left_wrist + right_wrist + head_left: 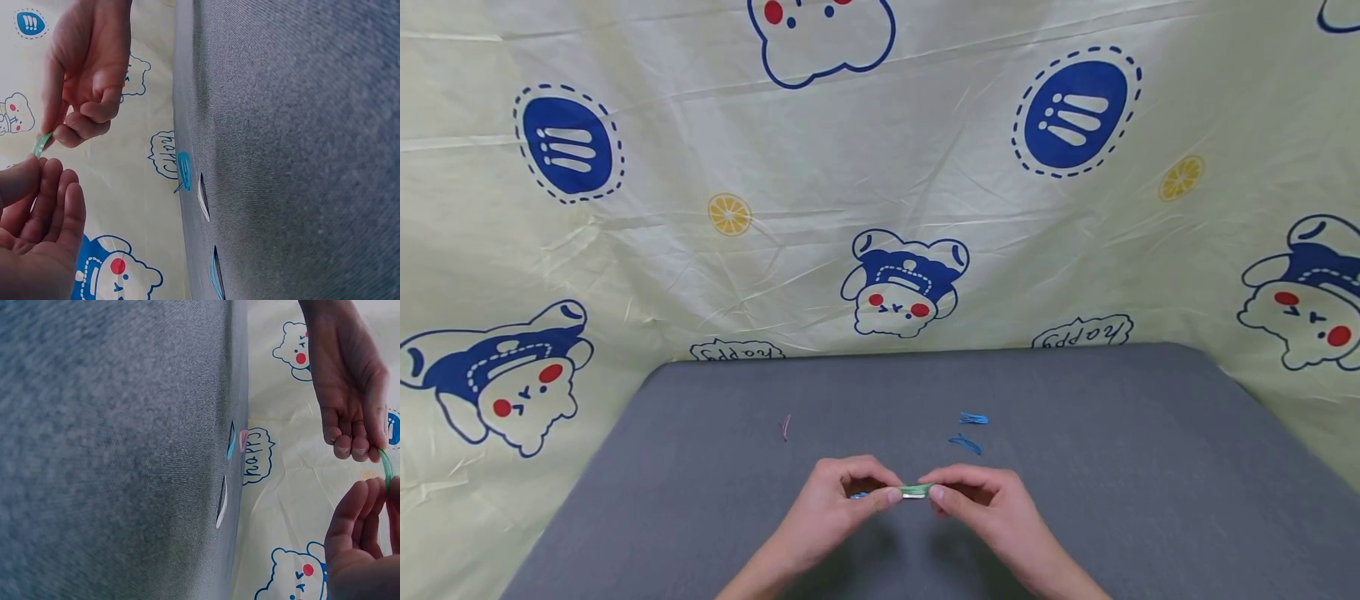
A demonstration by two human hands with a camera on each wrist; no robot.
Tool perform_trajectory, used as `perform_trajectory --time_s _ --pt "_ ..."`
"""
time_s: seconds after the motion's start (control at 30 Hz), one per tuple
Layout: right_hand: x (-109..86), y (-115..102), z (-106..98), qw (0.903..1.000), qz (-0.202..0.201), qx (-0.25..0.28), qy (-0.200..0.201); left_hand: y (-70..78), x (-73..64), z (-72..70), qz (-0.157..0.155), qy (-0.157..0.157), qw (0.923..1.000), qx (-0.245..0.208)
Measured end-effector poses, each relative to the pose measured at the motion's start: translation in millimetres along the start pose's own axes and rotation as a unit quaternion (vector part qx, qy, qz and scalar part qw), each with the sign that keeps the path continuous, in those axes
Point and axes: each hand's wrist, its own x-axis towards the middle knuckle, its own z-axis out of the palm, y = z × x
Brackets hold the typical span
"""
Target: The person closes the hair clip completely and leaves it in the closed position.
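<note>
A small green bundle of thin strands (pixel 915 490) is held up in front of the body, stretched between both hands. My left hand (pixel 842 496) pinches its left end between thumb and fingertips. At the other end, the right hand (pixel 992 500) pinches it the same way. In the right wrist view the green bundle (pixel 387 469) bows slightly between the fingertips. Below it on the table lies a white strand bundle (pixel 222 503). Blue strands (pixel 858 496) show partly behind the left hand's fingers, mostly hidden in the head view.
Two blue strand bundles (pixel 973 418) lie beyond the right hand on the grey cloth-covered table (pixel 700 500). Farther left is a thin pink strand bundle (pixel 786 427). A printed cream curtain (pixel 805 275) hangs behind the table's far edge.
</note>
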Motion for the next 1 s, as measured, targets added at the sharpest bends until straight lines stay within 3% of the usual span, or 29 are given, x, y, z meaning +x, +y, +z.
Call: perform_trajectory --time_s 0.13,0.37,0.6,0.77,0.87,1.0 --pt "0.4 -1.7 1.2 0.9996 0.02 0.011 0.015 -0.6 0.6 1.0 0.001 0.005 1.0 0.007" --pt "0.4 -1.4 1.4 0.9999 0.003 0.005 0.011 -0.2 0.2 2.0 0.006 0.019 0.9994 0.027" --pt "2.1 0.6 2.2 0.9993 0.019 0.004 0.031 -0.7 -0.8 4.6 0.068 0.053 0.9916 0.097" --pt "3.0 1.2 2.4 0.999 0.022 0.005 0.038 -2.7 1.1 5.4 0.121 0.052 0.9784 0.159" --pt "2.9 1.8 1.7 0.9991 0.004 -0.013 0.041 -3.3 1.6 5.5 0.134 0.05 0.9722 0.186" --pt "3.1 1.7 0.8 0.9982 -0.01 -0.043 0.041 -2.7 1.8 4.7 0.12 0.044 0.9747 0.184"
